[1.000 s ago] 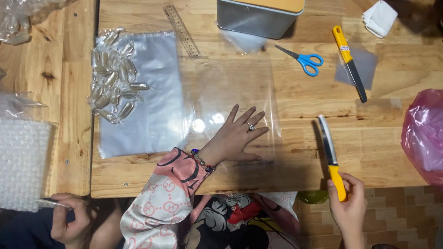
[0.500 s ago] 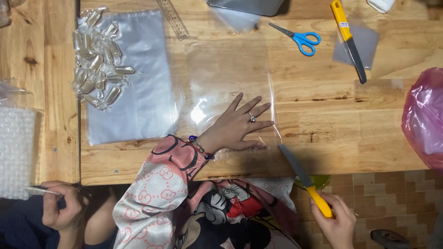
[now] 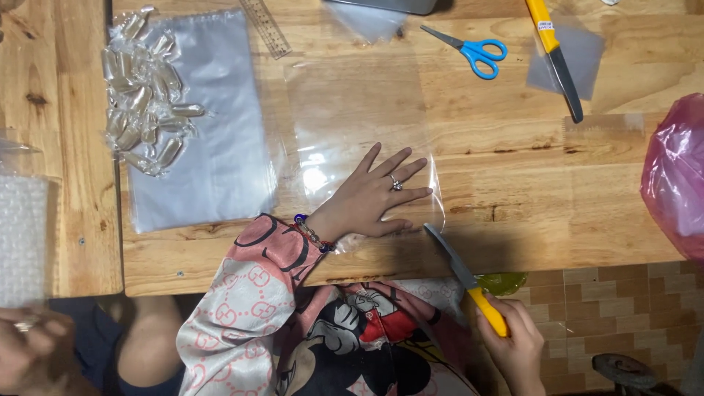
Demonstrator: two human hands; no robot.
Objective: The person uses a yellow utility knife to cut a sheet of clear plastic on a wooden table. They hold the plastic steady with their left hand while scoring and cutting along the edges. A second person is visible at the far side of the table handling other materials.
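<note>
Diagonally, knife [image 3: 462,275] blade toward upper left

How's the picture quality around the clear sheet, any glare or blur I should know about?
Head view: bright glare spots on the clear plastic sheet beside the left hand; the sheet's edges are faint against the wood. The knife in the right hand looks reasonably sharp; the bottom-left corner is blurred.

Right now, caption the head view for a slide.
Left hand flat on a clear plastic sheet; right hand holds a yellow-handled knife at the sheet's corner.
</note>
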